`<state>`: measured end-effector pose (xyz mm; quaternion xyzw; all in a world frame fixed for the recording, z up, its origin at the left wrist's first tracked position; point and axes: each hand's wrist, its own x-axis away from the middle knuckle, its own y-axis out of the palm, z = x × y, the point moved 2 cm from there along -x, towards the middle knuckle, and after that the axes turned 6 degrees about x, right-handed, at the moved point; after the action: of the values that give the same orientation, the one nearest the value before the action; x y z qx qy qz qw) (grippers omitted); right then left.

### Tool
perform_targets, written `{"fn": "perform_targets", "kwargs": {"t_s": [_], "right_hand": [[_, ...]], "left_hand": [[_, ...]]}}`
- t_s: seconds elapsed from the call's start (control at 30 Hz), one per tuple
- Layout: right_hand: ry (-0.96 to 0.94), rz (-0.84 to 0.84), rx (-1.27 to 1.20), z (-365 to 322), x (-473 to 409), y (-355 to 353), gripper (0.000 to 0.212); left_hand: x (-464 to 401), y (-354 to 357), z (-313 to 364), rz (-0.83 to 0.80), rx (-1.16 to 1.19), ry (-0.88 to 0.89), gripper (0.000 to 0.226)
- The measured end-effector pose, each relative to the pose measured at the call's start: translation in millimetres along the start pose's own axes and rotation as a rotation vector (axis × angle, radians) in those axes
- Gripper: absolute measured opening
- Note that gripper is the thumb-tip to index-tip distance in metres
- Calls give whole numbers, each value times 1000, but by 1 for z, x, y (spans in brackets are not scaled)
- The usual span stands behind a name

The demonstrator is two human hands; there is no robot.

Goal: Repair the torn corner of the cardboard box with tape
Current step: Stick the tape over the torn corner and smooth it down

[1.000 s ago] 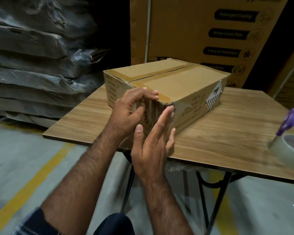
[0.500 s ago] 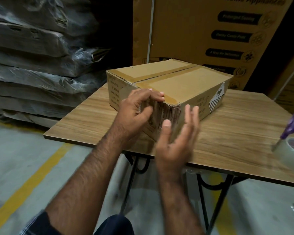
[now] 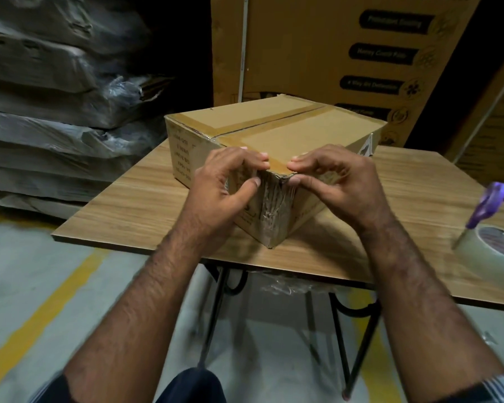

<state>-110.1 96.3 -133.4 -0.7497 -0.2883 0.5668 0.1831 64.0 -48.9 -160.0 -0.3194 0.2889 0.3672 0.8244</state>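
Our left hand (image 3: 230, 184) and right hand (image 3: 336, 181) now both pinch the near top corner of the brown cardboard box (image 3: 274, 135), fingers curled over the top edge and thumbs pressing the side faces at either side of the crumpled, tape-wrapped vertical edge (image 3: 275, 210). Half a second ago our right hand hung loose and apart from the box; it has since come in to meet the corner, while the left has kept its hold. We judge that we are pressing the tape down at the top, though the clear film is hard to make out there. The box sits at twelve o'clock on the wood-grain table (image 3: 146, 210); the clear tape roll (image 3: 495, 244) and purple-handled scissors (image 3: 488, 203) lie untouched at three o'clock.
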Motion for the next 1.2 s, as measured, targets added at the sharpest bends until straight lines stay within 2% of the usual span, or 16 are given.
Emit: {"fn": "perform_targets", "kwargs": {"t_s": [0.17,0.3,0.63,0.7,0.77,0.83,0.9,1.0,1.1,1.2], "right_hand": [[17,-3,-11,0,6,-1,28],[-13,33,5,-7,14,3,47],[8,76,47,-5,10,1,26],[79,130,101,-12,21,7,29],[287,290,110,-29,46,22,39],[497,407,16,-60,75,46,50],[553,333,-58,-90,88,75,62],[558,179,-43,-107,79,108,75],[571,98,121,-108,71,119,79],[596,-64,254,-108,84,116,82]], "left_hand": [[0,-1,1,-5,-14,-18,22],[1,0,3,-1,-45,14,23],[0,1,5,2,-49,-4,23],[1,1,5,5,-44,-12,22],[2,2,3,16,-16,-24,21],[3,3,1,30,-3,-16,21],[3,4,0,38,-4,2,22],[2,4,-1,31,-2,10,24],[0,0,-5,-4,2,1,26],[-1,-2,-6,-21,1,2,28]]}}
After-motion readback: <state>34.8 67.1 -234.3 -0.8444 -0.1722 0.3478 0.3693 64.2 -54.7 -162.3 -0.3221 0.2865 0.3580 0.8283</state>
